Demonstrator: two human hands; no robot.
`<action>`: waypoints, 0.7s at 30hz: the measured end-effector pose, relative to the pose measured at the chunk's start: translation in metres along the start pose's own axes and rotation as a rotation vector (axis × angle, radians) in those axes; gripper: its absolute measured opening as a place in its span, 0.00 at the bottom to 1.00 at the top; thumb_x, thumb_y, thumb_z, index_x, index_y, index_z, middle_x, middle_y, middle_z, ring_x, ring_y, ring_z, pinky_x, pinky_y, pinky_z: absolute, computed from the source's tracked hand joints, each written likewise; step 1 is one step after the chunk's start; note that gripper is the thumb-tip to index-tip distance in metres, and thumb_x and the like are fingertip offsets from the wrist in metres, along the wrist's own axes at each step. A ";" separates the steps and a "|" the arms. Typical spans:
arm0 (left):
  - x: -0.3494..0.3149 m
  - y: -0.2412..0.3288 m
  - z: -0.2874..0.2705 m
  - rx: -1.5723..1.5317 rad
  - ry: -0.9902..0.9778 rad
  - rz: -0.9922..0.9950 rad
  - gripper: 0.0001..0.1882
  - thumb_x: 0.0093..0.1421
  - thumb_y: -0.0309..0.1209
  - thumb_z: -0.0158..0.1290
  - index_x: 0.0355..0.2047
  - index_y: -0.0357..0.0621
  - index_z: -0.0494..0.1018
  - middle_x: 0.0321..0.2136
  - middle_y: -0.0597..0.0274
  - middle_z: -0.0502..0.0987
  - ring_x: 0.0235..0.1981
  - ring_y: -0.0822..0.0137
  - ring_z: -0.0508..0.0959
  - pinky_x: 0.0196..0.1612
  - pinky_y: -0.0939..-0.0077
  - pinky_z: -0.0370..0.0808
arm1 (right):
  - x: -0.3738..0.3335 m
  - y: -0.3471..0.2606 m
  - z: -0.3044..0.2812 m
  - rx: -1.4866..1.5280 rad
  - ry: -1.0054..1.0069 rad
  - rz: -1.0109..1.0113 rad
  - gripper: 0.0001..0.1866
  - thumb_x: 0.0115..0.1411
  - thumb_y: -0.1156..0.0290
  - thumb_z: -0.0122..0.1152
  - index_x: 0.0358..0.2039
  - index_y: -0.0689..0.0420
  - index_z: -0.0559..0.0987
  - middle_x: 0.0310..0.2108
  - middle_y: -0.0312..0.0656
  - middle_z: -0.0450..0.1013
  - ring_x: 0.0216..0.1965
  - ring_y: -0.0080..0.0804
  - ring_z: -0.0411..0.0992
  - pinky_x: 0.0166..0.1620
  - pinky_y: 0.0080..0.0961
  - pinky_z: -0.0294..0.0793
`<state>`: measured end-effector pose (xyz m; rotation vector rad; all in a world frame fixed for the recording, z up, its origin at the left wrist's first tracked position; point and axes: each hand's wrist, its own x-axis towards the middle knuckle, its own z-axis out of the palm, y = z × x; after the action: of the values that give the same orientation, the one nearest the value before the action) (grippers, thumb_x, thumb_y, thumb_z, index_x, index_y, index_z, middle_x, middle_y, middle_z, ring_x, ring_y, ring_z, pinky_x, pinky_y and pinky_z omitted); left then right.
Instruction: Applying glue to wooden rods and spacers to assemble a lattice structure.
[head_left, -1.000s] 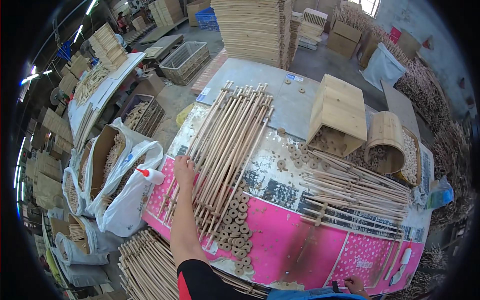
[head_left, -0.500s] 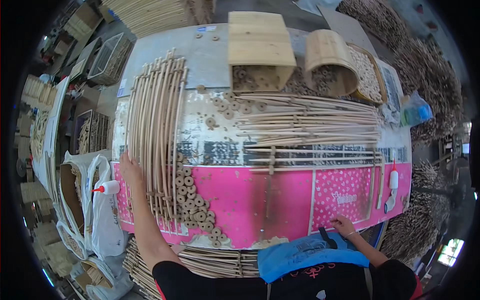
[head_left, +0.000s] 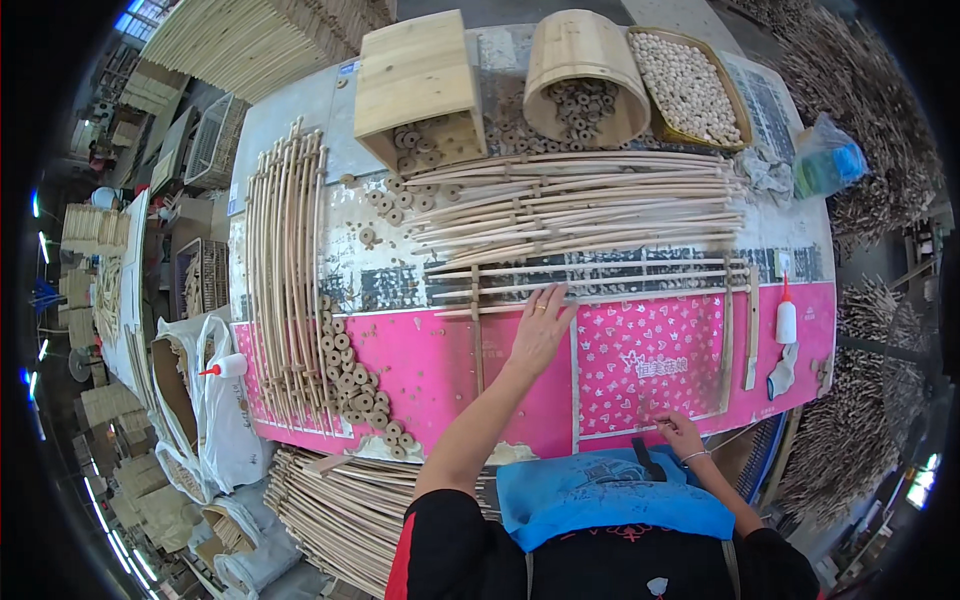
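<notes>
My left hand (head_left: pixel 541 330) is stretched over the middle of the table, fingers extended, a ring on one of them. Its fingertips reach the nearest of a few separate wooden rods (head_left: pixel 640 277) lying crosswise; whether they press on it I cannot tell. Low on the right, over the patterned pink sheet (head_left: pixel 630 340), my right hand (head_left: pixel 681 437) stays curled close to my body with fingers drawn together. What it may hold is too small to make out. Behind my left hand lies a layer of jointed wooden rods (head_left: pixel 580 205).
Upright rods (head_left: pixel 285 270) and loose wooden rings (head_left: pixel 350 375) lie at left. A box (head_left: pixel 420 75) and a wooden tub (head_left: pixel 585 50) hold more rings; a tray of pale beads (head_left: pixel 690 85) stands beside. Glue bottles (head_left: pixel 786 322) (head_left: pixel 232 366) stand at both sides.
My left hand has gone from the upright rods on the left to the crosswise rods in the middle. My right hand stays about where it was. The view has shifted.
</notes>
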<state>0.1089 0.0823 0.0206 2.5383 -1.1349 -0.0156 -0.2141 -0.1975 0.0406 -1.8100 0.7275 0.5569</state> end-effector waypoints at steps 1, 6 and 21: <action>0.002 0.001 0.004 -0.020 -0.006 0.023 0.22 0.61 0.28 0.52 0.57 0.49 0.74 0.65 0.51 0.66 0.68 0.52 0.65 0.72 0.52 0.60 | -0.005 0.005 -0.004 0.011 0.017 0.037 0.12 0.66 0.74 0.64 0.49 0.60 0.82 0.42 0.36 0.79 0.41 0.21 0.75 0.46 0.21 0.76; 0.012 0.000 0.013 0.033 -0.019 0.051 0.21 0.62 0.28 0.51 0.56 0.52 0.73 0.62 0.53 0.68 0.67 0.53 0.66 0.71 0.53 0.61 | -0.017 0.026 -0.016 0.052 0.045 0.021 0.12 0.66 0.75 0.63 0.49 0.60 0.82 0.40 0.36 0.80 0.41 0.22 0.76 0.46 0.21 0.77; 0.014 -0.004 0.000 -0.061 -0.241 -0.010 0.12 0.61 0.31 0.51 0.44 0.52 0.78 0.50 0.57 0.74 0.53 0.54 0.75 0.55 0.54 0.72 | -0.018 0.057 -0.036 -0.091 0.097 -0.049 0.12 0.64 0.73 0.64 0.47 0.61 0.83 0.34 0.40 0.81 0.35 0.24 0.77 0.40 0.25 0.78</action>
<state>0.1219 0.0746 0.0212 2.5378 -1.1885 -0.3622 -0.2661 -0.2423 0.0268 -1.9449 0.7314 0.4794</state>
